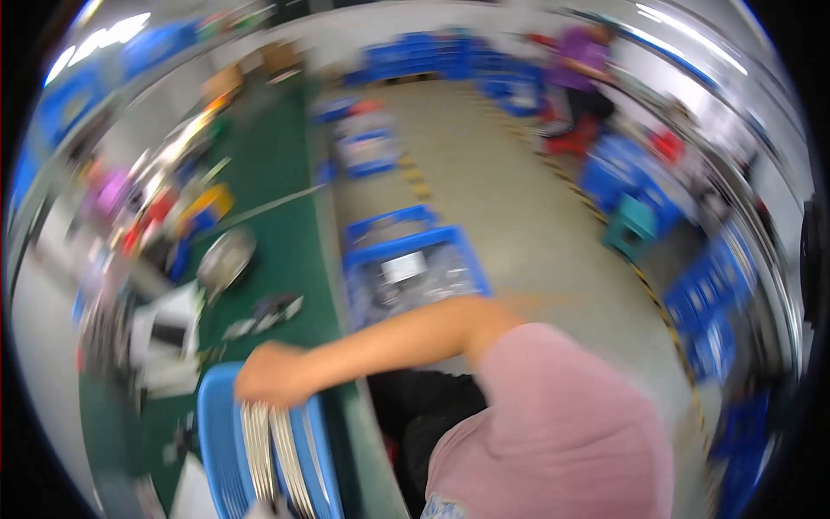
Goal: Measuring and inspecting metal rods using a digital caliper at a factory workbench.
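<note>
My right hand [275,377] reaches in from the right, over the far end of a blue plastic basket [221,385] on the green bench. Its fingers curl down, closed on the ends of thin silvery metal strips [257,441] that stand in rows in the basket. The fingertips are hidden. More pale strips [292,454] run lengthwise beside them. My left hand does not show clearly; only a small greyish shape lies at the bottom edge by the basket. The picture is smeared by motion.
Farther along the green bench [264,151] are a metal bowl [226,261], a small dark-and-silver item [266,315] and papers [169,329]. Blue crates [471,259] stand on the floor beside it. A person in purple [581,60] sits far right, with a teal stool [631,227] nearer.
</note>
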`<state>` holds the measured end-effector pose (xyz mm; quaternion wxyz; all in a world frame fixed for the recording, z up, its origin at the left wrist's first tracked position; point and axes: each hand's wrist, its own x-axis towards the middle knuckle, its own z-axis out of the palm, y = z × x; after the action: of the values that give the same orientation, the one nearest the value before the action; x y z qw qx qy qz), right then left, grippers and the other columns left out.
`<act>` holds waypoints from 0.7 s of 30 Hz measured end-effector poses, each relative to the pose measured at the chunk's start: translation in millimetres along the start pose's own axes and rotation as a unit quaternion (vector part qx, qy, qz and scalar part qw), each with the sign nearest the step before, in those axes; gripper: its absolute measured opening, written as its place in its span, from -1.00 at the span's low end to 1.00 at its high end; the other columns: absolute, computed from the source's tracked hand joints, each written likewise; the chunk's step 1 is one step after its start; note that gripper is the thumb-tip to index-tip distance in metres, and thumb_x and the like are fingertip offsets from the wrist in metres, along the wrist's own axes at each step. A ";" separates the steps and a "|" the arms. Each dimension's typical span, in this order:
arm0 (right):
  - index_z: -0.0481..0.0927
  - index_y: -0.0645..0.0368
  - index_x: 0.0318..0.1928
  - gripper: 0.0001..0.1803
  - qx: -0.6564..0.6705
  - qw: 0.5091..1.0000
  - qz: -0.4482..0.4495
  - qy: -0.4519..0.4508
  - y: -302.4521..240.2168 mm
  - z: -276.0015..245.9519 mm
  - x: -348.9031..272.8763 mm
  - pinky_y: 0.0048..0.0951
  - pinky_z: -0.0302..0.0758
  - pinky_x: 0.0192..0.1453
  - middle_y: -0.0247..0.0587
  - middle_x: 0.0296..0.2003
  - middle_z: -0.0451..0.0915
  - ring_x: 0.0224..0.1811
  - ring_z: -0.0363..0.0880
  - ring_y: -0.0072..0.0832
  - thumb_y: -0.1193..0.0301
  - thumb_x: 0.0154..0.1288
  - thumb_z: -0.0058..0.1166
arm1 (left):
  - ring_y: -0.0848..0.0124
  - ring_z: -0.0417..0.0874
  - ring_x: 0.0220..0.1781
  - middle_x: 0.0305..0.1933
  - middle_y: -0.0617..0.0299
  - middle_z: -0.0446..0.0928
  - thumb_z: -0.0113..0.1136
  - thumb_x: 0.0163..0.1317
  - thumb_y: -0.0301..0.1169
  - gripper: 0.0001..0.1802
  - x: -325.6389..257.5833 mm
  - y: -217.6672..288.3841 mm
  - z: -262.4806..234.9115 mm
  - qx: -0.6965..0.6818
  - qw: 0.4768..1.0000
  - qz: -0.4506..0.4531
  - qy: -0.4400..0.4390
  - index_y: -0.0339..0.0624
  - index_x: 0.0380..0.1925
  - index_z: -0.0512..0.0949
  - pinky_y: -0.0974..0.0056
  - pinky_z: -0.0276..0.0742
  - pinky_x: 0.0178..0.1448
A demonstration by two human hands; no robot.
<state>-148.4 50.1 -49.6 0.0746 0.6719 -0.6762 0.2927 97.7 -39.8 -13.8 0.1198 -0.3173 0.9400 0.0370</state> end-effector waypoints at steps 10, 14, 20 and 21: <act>0.66 -0.12 -0.45 -0.81 -0.048 0.999 0.019 0.003 4.5 13.2 4.6 -0.21 0.44 -0.39 -0.30 -0.49 0.61 -0.40 0.57 -0.28 0.29 -0.02 -0.04 | -0.02 0.56 -0.17 -0.24 -0.09 0.55 -0.10 0.16 -0.01 -0.52 42.4 -8.6 11.7 0.096 0.987 0.117 -0.050 -0.15 -0.17 0.52 0.08 0.45 -0.07; 0.65 -0.09 -0.45 -0.81 -0.038 0.999 0.017 0.003 -5.0 15.3 6.0 -0.22 0.43 -0.39 -0.27 -0.49 0.61 -0.41 0.57 -0.27 0.31 -0.06 -0.04 | -0.02 0.54 -0.13 -0.20 -0.12 0.53 -0.09 0.17 -0.03 -0.52 35.8 -11.0 8.5 0.057 0.993 0.086 -0.049 -0.21 -0.18 0.51 0.10 0.43 -0.04; 0.61 0.05 -0.46 -0.82 0.019 0.999 0.026 0.008 -9.1 11.6 4.5 -0.19 0.44 -0.37 -0.13 -0.50 0.59 -0.42 0.58 -0.20 0.39 -0.11 -0.03 | 0.01 0.53 -0.09 -0.16 -0.15 0.52 -0.03 0.16 -0.07 -0.50 5.7 7.0 -3.6 0.000 1.000 -0.003 -0.030 -0.32 -0.18 0.50 0.13 0.41 0.00; 0.58 0.11 -0.47 -0.84 0.032 0.999 0.023 0.021 -9.0 11.8 4.5 -0.17 0.43 -0.39 -0.07 -0.54 0.57 -0.45 0.57 -0.14 0.41 -0.13 -0.03 | 0.03 0.54 -0.10 -0.18 -0.15 0.53 -0.01 0.16 -0.08 -0.51 2.7 15.2 -9.4 -0.006 0.999 -0.041 -0.004 -0.32 -0.18 0.51 0.14 0.42 0.01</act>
<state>-136.7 41.1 -54.4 0.0605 0.6521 -0.6798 0.3301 84.5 -30.7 -5.5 0.1226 -0.3560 0.9256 0.0389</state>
